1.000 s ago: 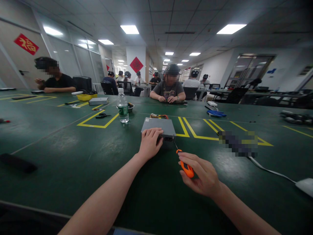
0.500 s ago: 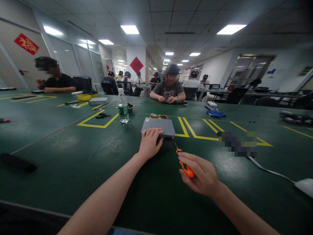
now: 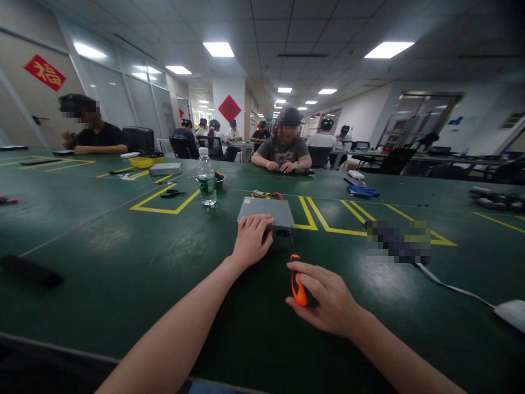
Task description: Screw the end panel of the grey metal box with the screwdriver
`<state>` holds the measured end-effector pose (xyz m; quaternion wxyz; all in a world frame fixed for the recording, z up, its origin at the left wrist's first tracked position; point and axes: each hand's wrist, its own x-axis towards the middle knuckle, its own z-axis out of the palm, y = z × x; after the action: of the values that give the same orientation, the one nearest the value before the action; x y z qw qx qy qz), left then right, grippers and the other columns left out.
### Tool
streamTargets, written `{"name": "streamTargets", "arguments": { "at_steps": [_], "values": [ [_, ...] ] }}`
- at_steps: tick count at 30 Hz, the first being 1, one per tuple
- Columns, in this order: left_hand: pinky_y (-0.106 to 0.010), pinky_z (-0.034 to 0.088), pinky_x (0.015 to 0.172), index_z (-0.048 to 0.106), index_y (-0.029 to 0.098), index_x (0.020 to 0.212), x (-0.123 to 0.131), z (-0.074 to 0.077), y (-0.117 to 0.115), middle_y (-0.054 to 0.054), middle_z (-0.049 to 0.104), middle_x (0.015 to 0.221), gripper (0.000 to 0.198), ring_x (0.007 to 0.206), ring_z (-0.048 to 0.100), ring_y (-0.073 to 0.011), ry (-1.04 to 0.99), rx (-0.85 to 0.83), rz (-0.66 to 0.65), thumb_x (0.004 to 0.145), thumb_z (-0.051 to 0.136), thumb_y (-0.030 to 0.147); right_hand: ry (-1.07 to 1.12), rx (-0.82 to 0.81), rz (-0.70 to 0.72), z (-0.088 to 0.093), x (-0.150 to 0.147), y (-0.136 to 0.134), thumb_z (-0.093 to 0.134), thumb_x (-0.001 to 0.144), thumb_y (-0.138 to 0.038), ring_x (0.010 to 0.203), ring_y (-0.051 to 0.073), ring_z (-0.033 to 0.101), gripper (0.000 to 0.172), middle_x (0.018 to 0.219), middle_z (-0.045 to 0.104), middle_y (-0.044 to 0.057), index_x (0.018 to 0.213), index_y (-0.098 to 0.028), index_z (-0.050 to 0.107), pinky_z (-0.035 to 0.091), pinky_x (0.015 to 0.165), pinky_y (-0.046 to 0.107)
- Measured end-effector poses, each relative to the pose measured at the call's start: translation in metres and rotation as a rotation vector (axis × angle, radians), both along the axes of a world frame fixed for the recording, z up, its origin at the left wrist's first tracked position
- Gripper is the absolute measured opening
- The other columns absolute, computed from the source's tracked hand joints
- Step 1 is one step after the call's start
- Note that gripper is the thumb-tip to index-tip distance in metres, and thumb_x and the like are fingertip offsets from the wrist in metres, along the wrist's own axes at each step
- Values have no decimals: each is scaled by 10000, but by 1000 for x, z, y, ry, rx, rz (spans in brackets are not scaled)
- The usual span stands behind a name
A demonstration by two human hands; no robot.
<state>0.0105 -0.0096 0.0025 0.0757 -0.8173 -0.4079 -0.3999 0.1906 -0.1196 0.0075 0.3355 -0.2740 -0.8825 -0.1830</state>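
A grey computer power supply (image 3: pixel 268 210) lies flat on the green table, its socket side toward me and coloured cables (image 3: pixel 266 195) behind it. My left hand (image 3: pixel 253 236) grips its front left part, fingers over the top and thumb at the near side. In my right hand (image 3: pixel 328 298) is an orange and black screwdriver (image 3: pixel 298 287), held by the handle between thumb and fingers. The screwdriver's shaft points away from me to the near right corner of the power supply. Whether its tip sits in a screw is too small to tell.
A water bottle (image 3: pixel 206 180) stands left of the power supply, with a bowl (image 3: pixel 217 179) behind it. Pliers-like black tools (image 3: pixel 173 193) lie further left. To the right are blue gloves (image 3: pixel 362 191) and a blurred-out dark object (image 3: pixel 397 242) with a white cable. A person (image 3: pixel 284 148) sits opposite.
The screwdriver's handle has swung left and now points more directly toward me, my right hand moving left with it. My left hand stays on the power supply, which has not moved.
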Motion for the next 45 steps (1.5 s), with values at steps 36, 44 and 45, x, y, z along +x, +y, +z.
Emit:
{"name": "streamTargets", "arguments": {
  "at_steps": [36, 44, 45],
  "values": [
    [-371, 291, 953, 517, 252, 1089, 0, 1, -1, -10, 561, 1189, 280, 1123, 452, -188, 20, 8, 13, 813, 486, 220, -89, -75, -13, 6, -2, -4, 440, 871, -333, 884, 217, 611, 325, 1120, 555, 168, 1144, -158, 463, 523, 678, 332],
    [-372, 284, 958, 513, 243, 1083, 0, 1, -1, -12, 559, 1195, 274, 1129, 450, -190, 11, 2, 3, 812, 486, 219, 83, -49, -6, 1, -2, -2, 549, 813, -373, 877, 212, 623, 287, 993, 610, 136, 978, -166, 439, 538, 675, 316],
    [-372, 285, 957, 513, 243, 1083, 0, 1, -1, -12, 560, 1195, 274, 1128, 451, -191, 11, 2, 4, 811, 487, 219, 67, -72, -6, 2, -3, -3, 532, 819, -379, 907, 217, 616, 302, 1018, 602, 143, 1008, -160, 442, 537, 693, 322]
  ]
}}
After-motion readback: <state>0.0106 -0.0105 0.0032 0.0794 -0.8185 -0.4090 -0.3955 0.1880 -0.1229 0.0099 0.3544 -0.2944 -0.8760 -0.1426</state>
